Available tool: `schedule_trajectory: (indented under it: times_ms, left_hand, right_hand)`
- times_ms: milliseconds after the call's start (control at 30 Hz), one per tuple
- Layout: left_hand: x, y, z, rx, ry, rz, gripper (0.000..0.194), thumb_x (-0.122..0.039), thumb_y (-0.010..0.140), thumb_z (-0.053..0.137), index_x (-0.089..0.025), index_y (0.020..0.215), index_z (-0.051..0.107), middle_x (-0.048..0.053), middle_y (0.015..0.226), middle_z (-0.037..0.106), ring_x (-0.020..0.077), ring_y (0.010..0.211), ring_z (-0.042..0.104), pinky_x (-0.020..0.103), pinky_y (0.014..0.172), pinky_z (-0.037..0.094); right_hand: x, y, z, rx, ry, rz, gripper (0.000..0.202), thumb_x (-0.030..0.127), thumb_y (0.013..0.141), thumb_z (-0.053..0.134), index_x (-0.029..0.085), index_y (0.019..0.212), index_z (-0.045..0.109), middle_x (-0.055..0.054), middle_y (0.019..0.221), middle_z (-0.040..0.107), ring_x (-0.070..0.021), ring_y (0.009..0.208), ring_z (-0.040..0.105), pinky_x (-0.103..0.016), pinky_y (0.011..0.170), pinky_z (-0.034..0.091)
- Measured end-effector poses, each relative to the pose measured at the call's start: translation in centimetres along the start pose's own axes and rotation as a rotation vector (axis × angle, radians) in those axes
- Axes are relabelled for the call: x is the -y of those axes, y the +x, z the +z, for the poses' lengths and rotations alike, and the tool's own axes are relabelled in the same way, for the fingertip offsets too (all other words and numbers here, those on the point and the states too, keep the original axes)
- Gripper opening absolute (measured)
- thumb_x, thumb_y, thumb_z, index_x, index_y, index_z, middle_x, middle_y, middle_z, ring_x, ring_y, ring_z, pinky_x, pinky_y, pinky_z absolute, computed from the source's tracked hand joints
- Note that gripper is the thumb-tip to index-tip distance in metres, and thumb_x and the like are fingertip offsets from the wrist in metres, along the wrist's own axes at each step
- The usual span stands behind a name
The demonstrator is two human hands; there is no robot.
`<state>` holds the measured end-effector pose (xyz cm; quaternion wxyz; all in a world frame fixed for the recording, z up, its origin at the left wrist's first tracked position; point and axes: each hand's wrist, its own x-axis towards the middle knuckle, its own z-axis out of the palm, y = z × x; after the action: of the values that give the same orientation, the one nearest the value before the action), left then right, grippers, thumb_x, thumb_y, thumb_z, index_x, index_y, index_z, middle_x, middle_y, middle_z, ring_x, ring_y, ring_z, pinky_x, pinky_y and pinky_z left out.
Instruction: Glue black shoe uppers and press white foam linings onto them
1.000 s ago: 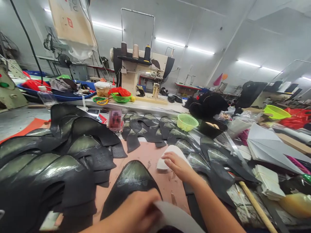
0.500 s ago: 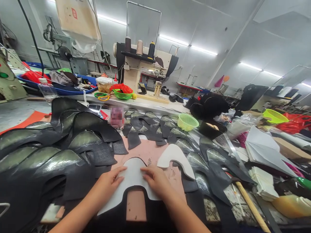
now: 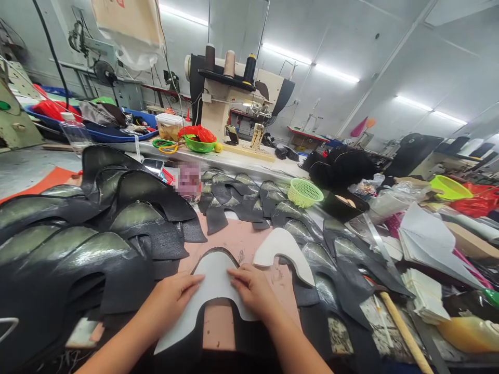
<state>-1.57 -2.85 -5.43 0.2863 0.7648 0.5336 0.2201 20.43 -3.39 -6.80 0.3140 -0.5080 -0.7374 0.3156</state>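
A white U-shaped sheet lies over a black U-shaped piece, whose dark rim shows along the top curve and inner cutout. My left hand grips the sheet's left edge, with thumb and fingertips on the white surface. On the opposite edge, my right hand pinches the sheet with its fingers bent close together. Pink board shows through the cutout. Just right of my right hand rests another white curved piece, partly over black pieces.
Stacks of black curved pieces with shiny tops crowd the left; more lie at the back and right. A green basket stands behind. At right are a wooden-handled hammer and a bottle. A sewing machine stands beyond.
The white sheet has shifted slightly against the black piece, so more dark rim shows at its top. Both hands stay on its sides. The camera view has tilted down a little.
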Motion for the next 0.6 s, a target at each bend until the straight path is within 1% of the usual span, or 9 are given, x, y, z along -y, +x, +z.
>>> schedule_trajectory:
  times_ms: [67,167,333,433,600]
  left_hand:
    - [0.1,0.0,0.0,0.000,-0.015,0.005,0.033,-0.036,0.078,0.043,-0.027,0.097,0.068,-0.001,0.097,0.070,0.0182,0.087,0.064,0.027,0.079,0.049]
    - [0.1,0.3,0.2,-0.020,-0.010,-0.025,0.036,-0.038,0.078,0.041,-0.025,0.099,0.067,0.001,0.102,0.068,0.0196,0.093,0.062,0.029,0.084,0.048]
    - [-0.1,0.8,0.4,-0.019,0.024,-0.074,0.039,-0.036,0.078,0.039,-0.021,0.102,0.066,0.004,0.104,0.067,0.0201,0.095,0.062,0.029,0.086,0.046]
    - [-0.1,0.9,0.5,-0.007,0.056,-0.069,0.038,-0.034,0.079,0.039,-0.021,0.103,0.066,0.003,0.102,0.068,0.0194,0.094,0.062,0.028,0.084,0.047]
    - [0.0,1.0,0.8,0.022,0.131,-0.093,0.034,-0.029,0.081,0.040,-0.024,0.105,0.064,0.001,0.107,0.066,0.0181,0.098,0.060,0.027,0.087,0.045]
  right_hand:
    - [0.0,0.0,-0.1,0.005,0.020,-0.003,0.031,0.013,0.077,0.052,0.021,0.104,0.065,-0.004,0.082,0.062,-0.0157,0.076,0.057,-0.027,0.073,0.047]
    - [-0.1,0.1,0.0,-0.024,0.024,0.009,0.031,0.013,0.077,0.051,0.018,0.105,0.065,-0.005,0.082,0.061,-0.0161,0.077,0.057,-0.027,0.074,0.046]
    - [0.0,0.5,0.1,-0.024,-0.016,0.023,0.032,0.011,0.078,0.050,0.018,0.105,0.065,-0.005,0.081,0.061,-0.0166,0.078,0.057,-0.028,0.074,0.046]
    - [0.0,0.6,0.1,-0.018,-0.028,0.026,0.032,0.011,0.078,0.050,0.017,0.106,0.064,-0.005,0.081,0.060,-0.0167,0.078,0.057,-0.027,0.075,0.046]
    - [-0.1,0.7,0.1,-0.009,-0.053,0.057,0.032,0.011,0.078,0.051,0.017,0.105,0.065,-0.005,0.080,0.060,-0.0176,0.078,0.057,-0.028,0.074,0.046]
